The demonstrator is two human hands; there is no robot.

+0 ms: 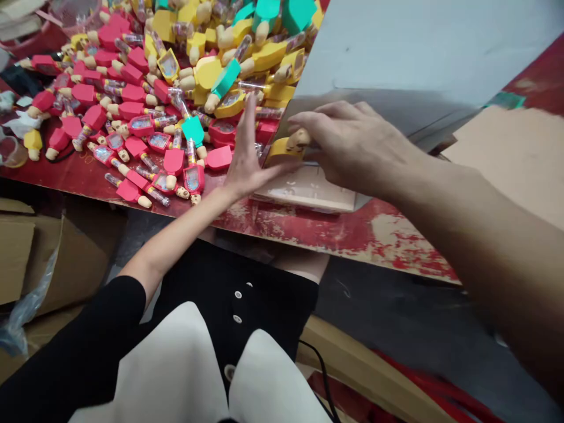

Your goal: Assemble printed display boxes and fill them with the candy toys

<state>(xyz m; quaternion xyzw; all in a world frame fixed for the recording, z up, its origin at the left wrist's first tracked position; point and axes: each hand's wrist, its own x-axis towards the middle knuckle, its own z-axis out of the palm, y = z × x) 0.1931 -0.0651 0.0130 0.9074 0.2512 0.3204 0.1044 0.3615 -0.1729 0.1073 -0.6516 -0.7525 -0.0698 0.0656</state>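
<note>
My right hand (352, 141) pinches a small yellow plastic toy (282, 151) by its beige, brown-spotted end. The toy is over the near left part of an open cardboard box (326, 197), whose pale printed bottom edge shows near the table's front. My left hand (247, 161) is open beside the box's left side, fingers pointing up and thumb stretched toward the toy. Whether that thumb touches the toy or the box, I cannot tell. Left of my left hand lies a large heap of similar toys in red (174, 160), yellow (208, 71) and teal (192, 130), with clear tubes attached.
A large grey-white panel (396, 53) rises behind my right hand. A brown cardboard piece (506, 158) lies at the right on the worn red table (409, 247). Pink baskets (33, 38) stand at the far left. Cardboard boxes (26, 252) sit below the table's left side.
</note>
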